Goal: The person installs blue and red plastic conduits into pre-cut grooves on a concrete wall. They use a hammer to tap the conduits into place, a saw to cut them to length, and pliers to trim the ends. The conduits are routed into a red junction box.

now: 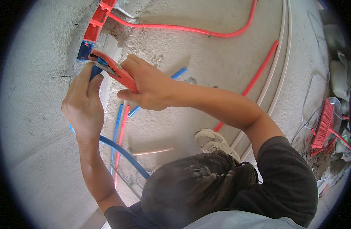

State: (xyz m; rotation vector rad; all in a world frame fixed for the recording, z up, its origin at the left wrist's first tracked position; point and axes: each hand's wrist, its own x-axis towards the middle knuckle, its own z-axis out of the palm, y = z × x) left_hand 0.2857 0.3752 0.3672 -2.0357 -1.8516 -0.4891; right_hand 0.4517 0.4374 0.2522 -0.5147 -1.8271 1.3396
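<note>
My left hand (83,101) is closed around the upper end of a blue plastic pipe (95,71). The same blue seems to continue behind my left wrist as a bent length (126,154) running down toward my knee. My right hand (147,82) grips a red-handled pipe cutter (122,74), whose jaws lie at the blue pipe's end, just above my left fingertips. How far the blade sits on the pipe cannot be made out. Right beyond the cutter's head, a blue junction box (86,50) is set in the wall, below a row of red boxes (94,26).
A long red pipe (183,28) runs from the red boxes across the floor. Loose blue (117,126) and red pipes (261,66) lie about. Two white pipes (276,68) run along the right. A red broom (323,124) stands among bags and debris. My shoe (211,141) is beside the pipes.
</note>
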